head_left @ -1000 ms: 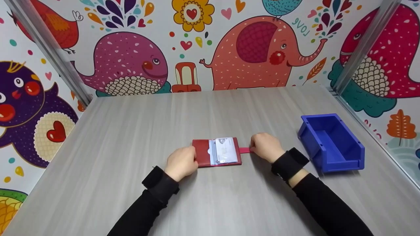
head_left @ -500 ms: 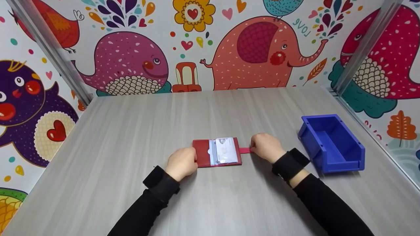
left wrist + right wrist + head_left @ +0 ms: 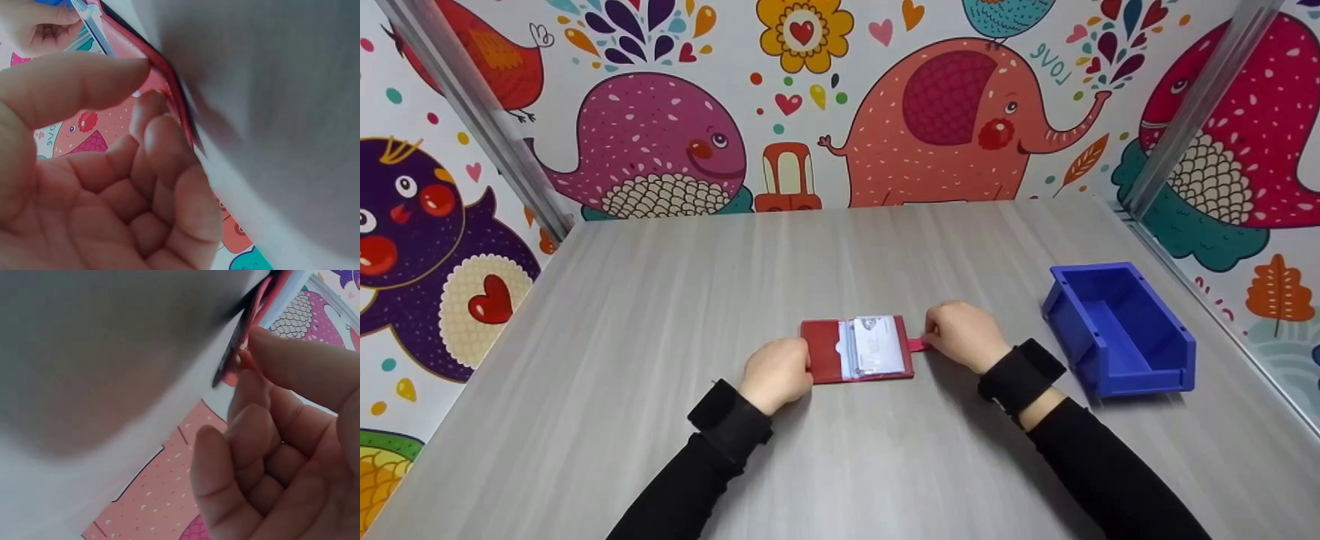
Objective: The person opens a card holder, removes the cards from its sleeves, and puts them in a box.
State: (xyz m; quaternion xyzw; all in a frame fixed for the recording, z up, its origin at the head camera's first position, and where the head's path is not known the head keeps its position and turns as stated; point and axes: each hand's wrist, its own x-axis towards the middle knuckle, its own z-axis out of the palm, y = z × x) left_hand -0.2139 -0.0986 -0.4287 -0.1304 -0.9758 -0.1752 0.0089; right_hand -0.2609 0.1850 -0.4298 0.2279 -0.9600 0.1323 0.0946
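Observation:
A small red card holder lies spread open on the table, its clear sleeves and a white card facing up on the right half. My left hand pinches its left edge between thumb and curled fingers; the left wrist view shows the red edge at the fingertips. A short pink strap sticks out from the right side. My right hand pinches this strap close to the cover, and its fingers hide the strap's end. In the right wrist view the thumb lies against the red piece.
To the right, beyond my right wrist, stands a blue plastic bin, its inside visible. The light wood-grain table is bordered by walls with cartoon animals and metal posts at the corners.
My right hand has shifted slightly left along the strap, closer to the cover, so less of the strap shows. The left hand and the card holder have stayed in place.

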